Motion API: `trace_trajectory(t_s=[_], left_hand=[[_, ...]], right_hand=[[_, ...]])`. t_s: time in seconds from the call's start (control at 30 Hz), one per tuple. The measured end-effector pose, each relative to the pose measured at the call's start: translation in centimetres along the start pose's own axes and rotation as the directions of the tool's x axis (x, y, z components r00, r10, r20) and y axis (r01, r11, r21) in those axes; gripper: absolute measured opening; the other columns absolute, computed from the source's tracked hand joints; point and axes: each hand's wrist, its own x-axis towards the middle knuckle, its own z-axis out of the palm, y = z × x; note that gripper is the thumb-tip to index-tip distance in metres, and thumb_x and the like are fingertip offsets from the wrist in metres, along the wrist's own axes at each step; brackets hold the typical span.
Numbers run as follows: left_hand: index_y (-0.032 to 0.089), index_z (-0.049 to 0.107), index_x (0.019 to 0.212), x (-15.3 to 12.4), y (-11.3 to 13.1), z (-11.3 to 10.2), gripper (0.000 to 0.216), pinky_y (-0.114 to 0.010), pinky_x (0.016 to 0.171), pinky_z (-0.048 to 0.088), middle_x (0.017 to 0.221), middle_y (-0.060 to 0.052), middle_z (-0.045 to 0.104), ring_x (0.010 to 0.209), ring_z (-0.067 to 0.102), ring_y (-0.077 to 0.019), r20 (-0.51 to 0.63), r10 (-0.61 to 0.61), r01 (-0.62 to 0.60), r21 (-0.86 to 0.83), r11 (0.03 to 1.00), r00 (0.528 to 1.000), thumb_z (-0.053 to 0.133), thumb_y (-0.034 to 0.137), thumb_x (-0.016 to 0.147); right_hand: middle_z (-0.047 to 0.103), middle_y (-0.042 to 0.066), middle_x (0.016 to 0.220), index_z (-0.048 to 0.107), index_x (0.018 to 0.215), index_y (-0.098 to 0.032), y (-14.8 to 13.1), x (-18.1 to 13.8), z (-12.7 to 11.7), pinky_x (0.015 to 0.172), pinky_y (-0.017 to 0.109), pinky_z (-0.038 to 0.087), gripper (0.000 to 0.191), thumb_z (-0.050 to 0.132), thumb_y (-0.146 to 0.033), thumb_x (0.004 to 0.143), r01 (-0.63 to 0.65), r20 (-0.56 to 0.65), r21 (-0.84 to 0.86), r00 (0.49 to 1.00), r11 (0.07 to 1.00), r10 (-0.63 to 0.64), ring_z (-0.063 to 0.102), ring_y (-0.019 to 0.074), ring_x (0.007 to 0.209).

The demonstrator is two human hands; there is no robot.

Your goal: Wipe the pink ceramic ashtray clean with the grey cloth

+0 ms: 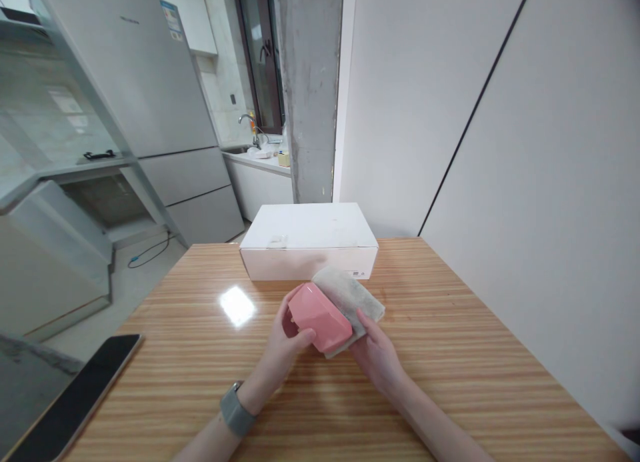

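A glossy pink box-like object (320, 317) with angled corners is held above the table, tilted. My left hand (290, 332) grips its left end, thumb on the front and fingers behind. Against its right side lies a grey cloth (345, 294), which my right hand (374, 345) pinches with the thumb on top and the fingers underneath. The cloth spreads behind the pink object and touches it. What kind of thing the pink object is, I cannot tell.
A white cardboard box (310, 242) stands at the far side of the wooden table (440, 355). A dark phone-like slab (85, 395) lies at the left edge. Beyond are a fridge (140, 82), a sink tap (253, 125) and a white wall (500, 182) on the right.
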Motion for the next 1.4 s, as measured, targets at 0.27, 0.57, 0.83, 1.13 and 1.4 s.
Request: trace_trajectory(t_s=[0.27, 0.57, 0.83, 1.13, 1.4], left_hand=[[0.027, 0.037, 0.141, 0.0, 0.3, 0.6, 0.101, -0.035, 0.093, 0.047, 0.134, -0.011, 0.052, 0.114, 0.055, -0.0273, -0.038, 0.143, -0.128, 0.259, 0.957, 0.989, 0.087, 0.028, 0.053], [0.032, 0.036, 0.141, 0.2, 0.7, 0.5, 0.099, -0.031, 0.076, 0.054, 0.122, -0.008, 0.059, 0.096, 0.061, -0.0234, -0.052, 0.013, -0.005, 0.160, 0.987, 0.999, 0.086, 0.028, 0.056], [0.033, 0.039, 0.140, 0.4, 0.7, -0.2, 0.062, -0.027, 0.077, 0.052, 0.130, -0.007, 0.056, 0.095, 0.060, -0.0176, -0.078, -0.098, 0.092, -0.075, 0.993, 0.992, 0.064, 0.039, 0.084], [0.024, 0.043, 0.136, 0.2, 0.0, -0.4, 0.083, -0.030, 0.079, 0.050, 0.115, -0.010, 0.060, 0.095, 0.059, -0.0214, -0.009, -0.133, 0.132, -0.078, 0.988, 0.991, 0.082, 0.037, 0.064], [0.027, 0.043, 0.131, 0.5, 0.8, -0.1, 0.086, -0.031, 0.078, 0.051, 0.108, -0.006, 0.061, 0.090, 0.061, -0.0216, -0.060, 0.047, -0.036, 0.167, 0.985, 0.997, 0.085, 0.029, 0.056]], right_hand=[[0.074, 0.007, 0.114, 0.074, 0.103, -0.019, -0.2, -0.1, 0.0, 0.109, 0.044, 0.037, 0.035, 0.071, -0.043, 0.077, -0.020, 0.003, 0.006, 1.000, 1.000, 0.020, 0.054, 0.0292, 0.126], [0.075, 0.009, 0.111, 0.074, 0.101, -0.018, -0.2, -0.2, -0.1, 0.108, 0.044, 0.038, 0.035, 0.073, -0.042, 0.075, -0.032, -0.059, 0.017, 0.998, 0.999, 0.033, 0.058, 0.0302, 0.122], [0.074, 0.007, 0.113, 0.074, 0.102, -0.019, -0.1, -0.2, -0.1, 0.110, 0.044, 0.036, 0.038, 0.076, -0.043, 0.073, -0.024, -0.054, 0.017, 0.998, 1.000, 0.025, 0.055, 0.0299, 0.125], [0.074, 0.007, 0.114, 0.074, 0.100, -0.019, -0.5, -0.2, 0.2, 0.112, 0.045, 0.034, 0.041, 0.078, -0.045, 0.070, 0.024, -0.057, -0.037, 0.998, 0.999, -0.026, 0.052, 0.0303, 0.128], [0.075, 0.007, 0.111, 0.075, 0.099, -0.019, 0.2, -0.2, 0.1, 0.111, 0.045, 0.034, 0.040, 0.079, -0.045, 0.069, -0.006, -0.045, -0.046, 0.999, 0.999, 0.004, 0.055, 0.0303, 0.124]])
